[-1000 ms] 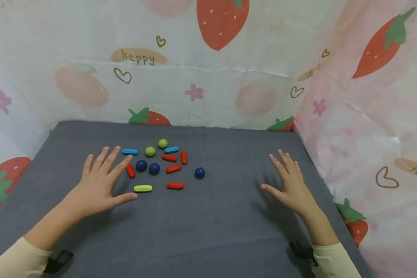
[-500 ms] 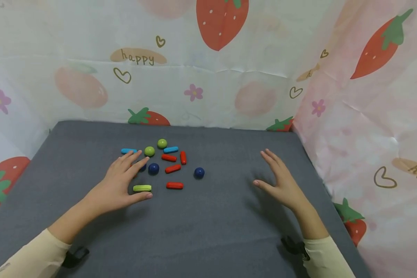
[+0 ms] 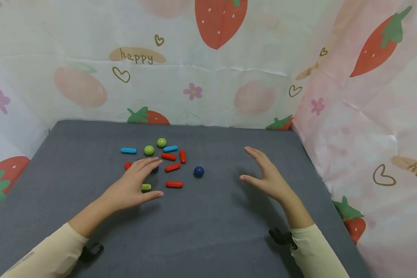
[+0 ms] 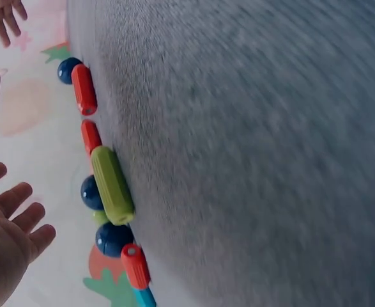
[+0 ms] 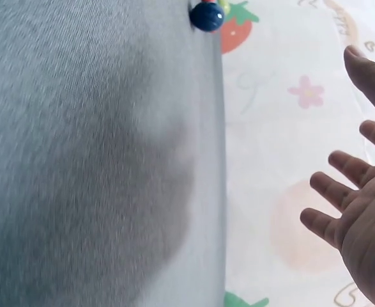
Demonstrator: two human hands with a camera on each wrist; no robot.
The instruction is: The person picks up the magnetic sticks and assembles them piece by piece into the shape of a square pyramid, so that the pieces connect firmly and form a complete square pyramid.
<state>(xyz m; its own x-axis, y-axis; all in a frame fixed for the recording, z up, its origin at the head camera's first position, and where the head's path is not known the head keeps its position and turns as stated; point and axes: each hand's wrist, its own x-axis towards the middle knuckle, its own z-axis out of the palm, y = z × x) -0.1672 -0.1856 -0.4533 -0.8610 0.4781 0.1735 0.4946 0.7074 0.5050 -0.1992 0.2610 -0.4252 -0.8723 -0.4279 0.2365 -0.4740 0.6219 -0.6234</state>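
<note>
My left hand (image 3: 133, 185) hovers over the left part of a loose group of small beads, fingers extended and thumb apart, holding nothing. Beneath it, partly hidden, are a yellow-green ridged stick bead (image 4: 112, 185), dark blue balls (image 4: 114, 239) and a red stick bead (image 4: 135, 265). Beyond its fingertips lie two green balls (image 3: 149, 150) and two light blue stick beads (image 3: 129, 150). Several red stick beads (image 3: 174, 184) lie to its right. A lone dark blue ball (image 3: 199, 172) sits at the group's right edge. My right hand (image 3: 265, 175) hangs above the cloth, right of that ball, fingers extended, holding nothing.
A grey cloth (image 3: 208, 231) covers the table. Behind it and on both sides hang pale curtains (image 3: 208, 96) printed with strawberries, hearts and flowers. Black straps (image 3: 281, 236) sit at both wrists, by the cream sleeves (image 3: 314, 251).
Both hands have moved inward. The left hand has passed rightward over the beads and now covers part of the yellow-green one; the right hand has shifted left. The beads have stayed in place.
</note>
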